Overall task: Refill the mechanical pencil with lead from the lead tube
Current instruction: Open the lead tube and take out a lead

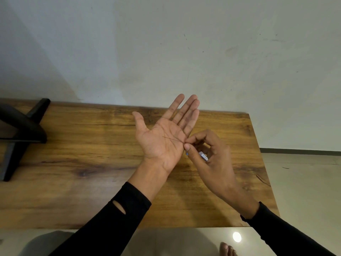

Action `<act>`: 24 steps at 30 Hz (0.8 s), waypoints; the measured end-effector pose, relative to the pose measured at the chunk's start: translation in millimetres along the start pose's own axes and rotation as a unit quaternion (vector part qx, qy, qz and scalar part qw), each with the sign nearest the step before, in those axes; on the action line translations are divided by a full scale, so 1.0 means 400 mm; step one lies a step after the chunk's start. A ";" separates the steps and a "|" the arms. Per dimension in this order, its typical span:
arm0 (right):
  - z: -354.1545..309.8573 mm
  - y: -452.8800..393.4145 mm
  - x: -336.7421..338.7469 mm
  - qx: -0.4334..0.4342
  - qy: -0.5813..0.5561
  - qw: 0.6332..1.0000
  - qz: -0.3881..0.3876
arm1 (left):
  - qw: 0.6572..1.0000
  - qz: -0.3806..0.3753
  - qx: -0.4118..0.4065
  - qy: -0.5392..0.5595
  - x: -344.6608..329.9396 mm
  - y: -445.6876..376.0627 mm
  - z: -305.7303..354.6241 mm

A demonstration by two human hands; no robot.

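My left hand (162, 133) is held flat, palm up, over the wooden table (92, 163), fingers spread. A thin dark lead (171, 139) lies across the palm. My right hand (206, 154) pinches the lead's right end between thumb and forefinger at the palm's edge. Tucked in the same hand's other fingers is a small object with a white label and a blue end, apparently the lead tube (203, 156), mostly hidden. The mechanical pencil is not in sight.
A black stand (22, 130) with angled legs sits on the table's far left. A plain wall runs right behind the table. The table's right edge drops to a tiled floor (304, 182); a bare foot (227, 249) shows below the near edge.
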State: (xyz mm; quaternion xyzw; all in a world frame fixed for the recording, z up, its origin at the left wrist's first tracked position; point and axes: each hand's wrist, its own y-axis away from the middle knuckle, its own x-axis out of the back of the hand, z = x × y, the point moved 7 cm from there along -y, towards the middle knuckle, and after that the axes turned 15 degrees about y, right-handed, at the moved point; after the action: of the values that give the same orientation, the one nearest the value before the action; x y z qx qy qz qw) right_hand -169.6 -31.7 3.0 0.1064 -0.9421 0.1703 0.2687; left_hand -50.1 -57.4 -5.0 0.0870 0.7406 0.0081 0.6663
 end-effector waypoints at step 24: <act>0.047 -0.076 0.128 -0.120 -0.017 0.989 0.085 | 0.291 0.101 -0.071 -0.949 0.092 0.010 0.117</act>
State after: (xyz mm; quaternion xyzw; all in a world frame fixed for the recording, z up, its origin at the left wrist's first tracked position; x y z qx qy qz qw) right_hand -212.0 -72.2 23.7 -0.0037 -0.9657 0.0767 0.2481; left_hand -6.9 -53.3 -46.0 0.0608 -0.4255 0.0396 0.9020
